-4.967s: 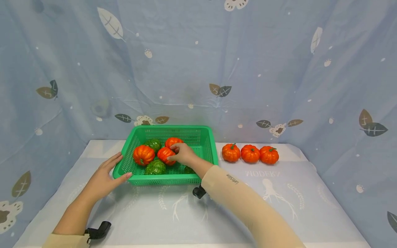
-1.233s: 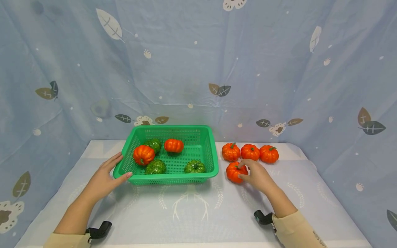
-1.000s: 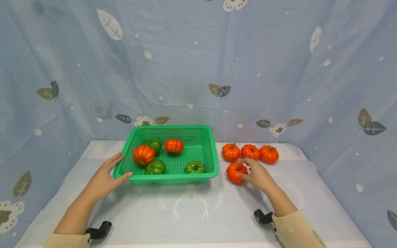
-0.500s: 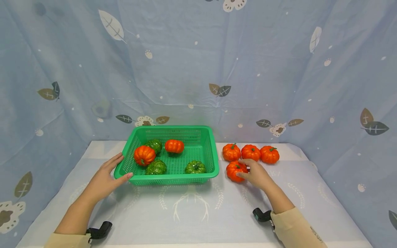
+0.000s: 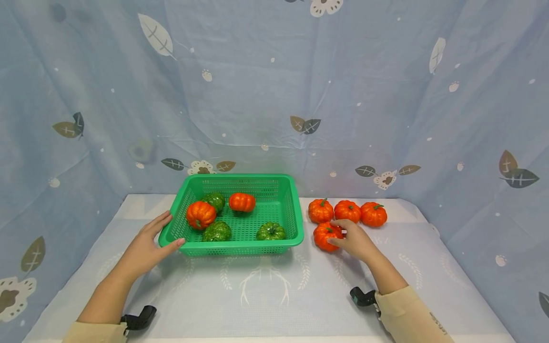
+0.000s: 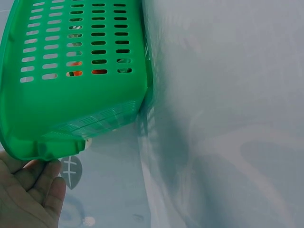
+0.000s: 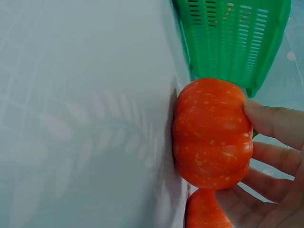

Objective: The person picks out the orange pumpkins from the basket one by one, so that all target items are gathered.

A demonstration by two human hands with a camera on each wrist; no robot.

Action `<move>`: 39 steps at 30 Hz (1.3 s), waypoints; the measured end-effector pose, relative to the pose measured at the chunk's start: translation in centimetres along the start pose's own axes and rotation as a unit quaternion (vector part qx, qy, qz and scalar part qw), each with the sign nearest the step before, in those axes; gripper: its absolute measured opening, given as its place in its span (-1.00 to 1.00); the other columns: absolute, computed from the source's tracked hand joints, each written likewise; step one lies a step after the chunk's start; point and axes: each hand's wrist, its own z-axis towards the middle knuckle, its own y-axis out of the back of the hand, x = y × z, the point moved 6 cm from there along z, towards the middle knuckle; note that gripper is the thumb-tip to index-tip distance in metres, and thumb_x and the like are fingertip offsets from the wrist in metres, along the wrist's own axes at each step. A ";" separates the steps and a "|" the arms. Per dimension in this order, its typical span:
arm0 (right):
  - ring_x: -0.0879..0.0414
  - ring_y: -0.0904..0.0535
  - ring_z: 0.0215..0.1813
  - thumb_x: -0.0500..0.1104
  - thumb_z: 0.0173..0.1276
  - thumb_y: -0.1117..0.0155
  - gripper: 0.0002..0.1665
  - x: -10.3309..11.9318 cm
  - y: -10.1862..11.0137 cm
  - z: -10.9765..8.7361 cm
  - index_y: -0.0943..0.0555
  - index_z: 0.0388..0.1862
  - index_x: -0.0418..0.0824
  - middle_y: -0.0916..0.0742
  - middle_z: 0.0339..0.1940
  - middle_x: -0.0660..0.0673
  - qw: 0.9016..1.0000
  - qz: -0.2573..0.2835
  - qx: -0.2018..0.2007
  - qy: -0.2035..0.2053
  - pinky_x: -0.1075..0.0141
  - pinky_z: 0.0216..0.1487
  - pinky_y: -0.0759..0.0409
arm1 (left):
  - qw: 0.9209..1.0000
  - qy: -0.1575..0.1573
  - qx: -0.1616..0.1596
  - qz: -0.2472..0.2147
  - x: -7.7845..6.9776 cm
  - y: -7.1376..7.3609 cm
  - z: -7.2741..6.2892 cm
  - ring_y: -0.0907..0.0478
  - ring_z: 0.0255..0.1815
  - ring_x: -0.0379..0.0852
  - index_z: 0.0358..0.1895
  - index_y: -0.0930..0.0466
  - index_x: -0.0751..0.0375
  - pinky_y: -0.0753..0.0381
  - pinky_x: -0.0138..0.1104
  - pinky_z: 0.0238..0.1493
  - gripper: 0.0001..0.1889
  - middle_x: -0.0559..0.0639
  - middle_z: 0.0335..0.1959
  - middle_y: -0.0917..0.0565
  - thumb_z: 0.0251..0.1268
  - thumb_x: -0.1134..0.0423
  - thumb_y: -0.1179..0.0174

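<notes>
Pumpkin (image 5: 325, 237), round, ribbed, glossy orange with green stem, sits on the pale blue-and-white patterned tablecloth (image 5: 266, 314), just right of the green perforated plastic basket (image 5: 240, 246). Right hand (image 5: 355, 239) pinches it, thumb on the basket side, fingers on the opposite side. Left hand (image 5: 147, 247) rests at the basket's left near corner, fingers spread: fingertips at the side rim, thumb along the front rim. Hands well apart.

Three more glossy orange ribbed pumpkins (image 5: 347, 211) stand in a row behind the held one; can't tell if it touches the nearest. Inside basket: two orange ribbed pumpkins (image 5: 200, 215), one at left, one at back on its side; two mottled dark-green round vegetables (image 5: 217, 232) on the left, front and back; one green ribbed pumpkin (image 5: 271, 231) front right. Beige sleeves (image 5: 413, 314) on both arms. Blue leaf-print fabric (image 5: 253, 85) hangs behind.
</notes>
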 end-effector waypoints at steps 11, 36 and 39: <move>-0.35 -0.46 0.32 -0.19 0.27 -0.48 -0.34 1.8 1.4 -0.5 -0.51 0.31 -0.38 -0.55 0.32 -0.37 0.999 0.019 0.000 0.036 -0.19 0.24 -0.50 | 1.000 -0.002 0.000 -0.004 0.0 0.0 0.0 -0.01 0.49 0.52 0.55 -0.08 0.41 -0.13 0.49 0.22 -0.04 0.29 0.59 -0.05 0.32 -0.11 -0.31; -0.08 -0.53 0.28 -0.13 0.45 -0.33 -0.58 16.2 0.4 2.9 -0.60 0.24 -0.16 -0.61 0.23 -0.14 0.978 0.126 -0.050 0.158 0.07 0.25 -0.56 | 1.000 0.002 0.000 -0.001 0.0 0.0 0.0 -0.01 0.49 0.51 0.56 -0.07 0.39 -0.13 0.49 0.22 -0.04 0.26 0.60 -0.04 0.32 -0.13 -0.31; -0.05 -0.54 0.26 -0.12 0.44 -0.33 -0.58 16.9 -0.7 3.8 -0.60 0.24 -0.14 -0.62 0.22 -0.11 0.978 0.126 -0.052 0.158 0.09 0.23 -0.58 | 1.000 0.005 0.000 0.001 0.0 0.1 -0.1 0.00 0.50 0.51 0.56 -0.07 0.38 -0.13 0.49 0.22 -0.03 0.26 0.61 -0.04 0.32 -0.15 -0.30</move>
